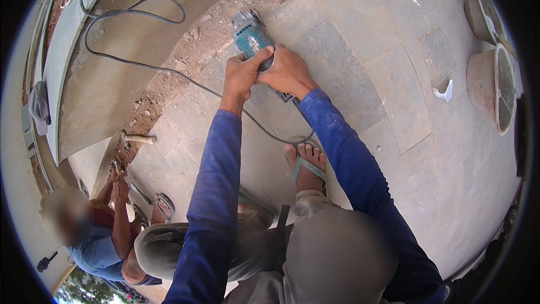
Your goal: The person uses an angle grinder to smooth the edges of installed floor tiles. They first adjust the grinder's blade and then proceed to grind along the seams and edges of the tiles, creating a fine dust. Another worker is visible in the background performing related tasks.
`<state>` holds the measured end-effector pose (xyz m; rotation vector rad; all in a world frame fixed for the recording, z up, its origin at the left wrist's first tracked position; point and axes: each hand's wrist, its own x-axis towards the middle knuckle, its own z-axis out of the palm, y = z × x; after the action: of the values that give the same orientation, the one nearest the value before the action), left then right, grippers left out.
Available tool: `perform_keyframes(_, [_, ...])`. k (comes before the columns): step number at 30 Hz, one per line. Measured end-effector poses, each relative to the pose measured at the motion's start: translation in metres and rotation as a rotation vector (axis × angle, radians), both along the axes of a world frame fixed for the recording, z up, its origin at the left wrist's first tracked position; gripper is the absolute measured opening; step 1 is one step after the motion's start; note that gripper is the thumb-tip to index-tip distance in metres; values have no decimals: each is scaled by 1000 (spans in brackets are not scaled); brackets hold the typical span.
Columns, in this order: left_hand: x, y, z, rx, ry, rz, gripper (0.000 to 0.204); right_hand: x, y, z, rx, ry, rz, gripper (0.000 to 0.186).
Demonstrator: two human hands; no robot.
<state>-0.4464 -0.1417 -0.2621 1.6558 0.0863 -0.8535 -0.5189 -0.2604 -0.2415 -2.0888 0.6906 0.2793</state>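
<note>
My left hand point(242, 76) and my right hand point(288, 72) both grip a teal and black angle grinder point(250, 35), with their thumbs close together on its body. Its metal head points away from me, over the paving slabs point(346, 62) beside a strip of dirt and rubble point(194, 34). A dark power cord point(140, 63) runs from the rear of the tool down near my sandalled right foot point(309, 166) and loops up to the left. The rear of the grinder is partly hidden behind my right hand.
A co-worker point(95, 253) crouches at the lower left, hands at the trench edge, near a wooden-handled hammer point(140, 138). A concrete ledge point(98, 110) curves along the left, with a grey cloth point(39, 107). At the right stand two buckets point(481, 87), near a white scrap point(442, 93).
</note>
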Motion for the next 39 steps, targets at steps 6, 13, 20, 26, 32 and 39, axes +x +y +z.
perform_keyframes(6, [1,1,-4,-3,17,-9,58,-1,1,0,19,-4,-14,65])
perform_keyframes(13, [-1,1,-6,3,22,-7,56,-3,1,-2,6,-17,-15,67])
perform_keyframes(20, [-4,1,0,7,12,-9,57,-5,1,-3,-6,-4,6,70])
perform_keyframes(26, [-8,0,-4,-4,8,-1,58,-7,1,-5,-20,16,9,71])
perform_keyframes(32, [-9,1,-2,28,1,-17,57,-8,1,-11,5,14,-18,78])
perform_keyframes(39, [-10,1,-7,25,6,-14,57,-11,1,-10,-33,-5,7,72])
